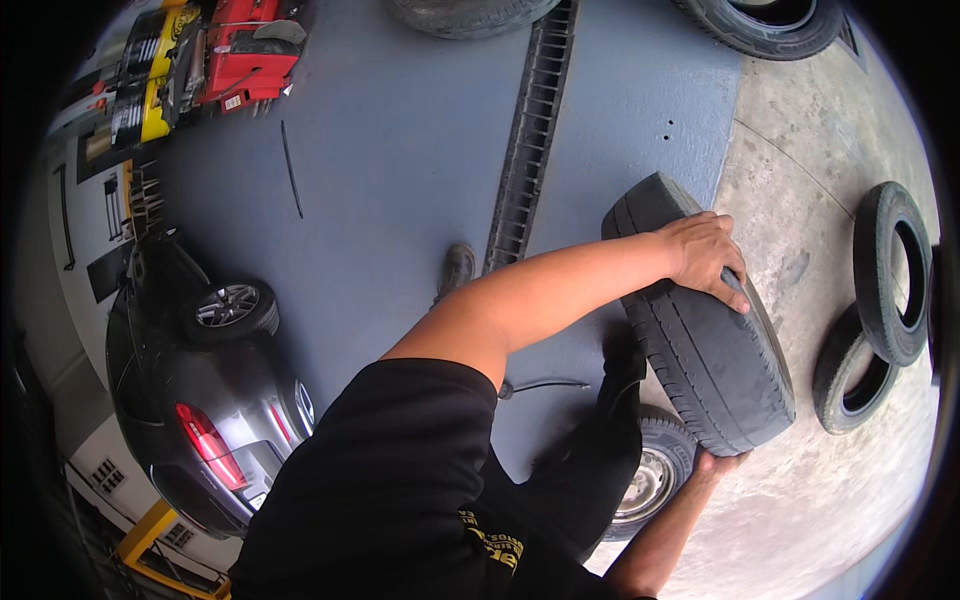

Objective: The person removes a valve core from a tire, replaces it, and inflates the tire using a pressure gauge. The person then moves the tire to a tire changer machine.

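A worn black tire [700, 340] stands tilted between my two hands, its broad tread facing me. My left hand [705, 255] reaches across and presses over the tread, with the fingers curled toward the far edge. Under the tire's near end is my right hand [718, 465], its fingers mostly hidden by the rubber. Whether the tire touches the floor I cannot tell. Close beside my right forearm, a wheel with a silver steel rim [648, 475] shows partly behind my leg.
Two loose tires [890, 275] lean together at the right. More tires [770, 35] lie at the top edge. A drain grate [530, 140] crosses the blue floor. A dark car [210, 400] stands at left, with red equipment [240, 55] beyond. A thin black strip [290, 170] lies on the floor.
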`<state>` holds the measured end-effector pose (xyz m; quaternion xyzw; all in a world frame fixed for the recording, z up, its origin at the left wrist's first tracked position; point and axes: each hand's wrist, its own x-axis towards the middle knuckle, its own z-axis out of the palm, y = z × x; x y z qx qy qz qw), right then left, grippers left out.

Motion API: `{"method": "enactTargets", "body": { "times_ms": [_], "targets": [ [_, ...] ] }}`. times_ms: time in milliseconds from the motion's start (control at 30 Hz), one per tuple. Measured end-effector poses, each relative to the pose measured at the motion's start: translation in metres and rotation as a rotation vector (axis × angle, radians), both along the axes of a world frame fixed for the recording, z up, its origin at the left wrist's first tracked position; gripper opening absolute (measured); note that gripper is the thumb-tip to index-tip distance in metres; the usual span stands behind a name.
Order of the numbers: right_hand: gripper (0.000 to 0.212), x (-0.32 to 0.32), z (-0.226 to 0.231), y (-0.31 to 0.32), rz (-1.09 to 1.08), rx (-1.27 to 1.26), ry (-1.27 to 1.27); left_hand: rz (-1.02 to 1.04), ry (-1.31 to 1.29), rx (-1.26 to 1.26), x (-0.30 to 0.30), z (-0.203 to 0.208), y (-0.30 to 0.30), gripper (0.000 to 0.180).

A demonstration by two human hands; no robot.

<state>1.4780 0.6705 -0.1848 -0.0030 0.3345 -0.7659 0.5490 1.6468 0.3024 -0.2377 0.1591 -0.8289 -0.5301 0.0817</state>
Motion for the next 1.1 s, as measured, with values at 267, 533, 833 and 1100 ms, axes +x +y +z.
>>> {"method": "enactTargets", "body": {
  "times_ms": [267, 533, 833, 1100],
  "targets": [
    [0.089, 0.282, -0.002, -0.054, -0.547, 0.696, -0.226, -0.149, -0.292, -0.034, 0.111, 0.027, -0.004, 0.054],
    [0.052, 0.427, -0.038, -0.096, -0.043, 0.62, -0.263, 0.063, -0.444, -0.005, 0.276, 0.017, 0.004, 0.076],
    [0.093, 0.506, -0.056, -0.113, -0.393, 0.588, -0.283, 0.457, -0.509, 0.27, 0.48, 0.01, -0.04, 0.047],
    [0.076, 0.652, -0.037, -0.131, 0.621, 0.77, -0.155, 0.331, -0.397, -0.211, 0.524, 0.067, -0.021, 0.081]
  ]
}}
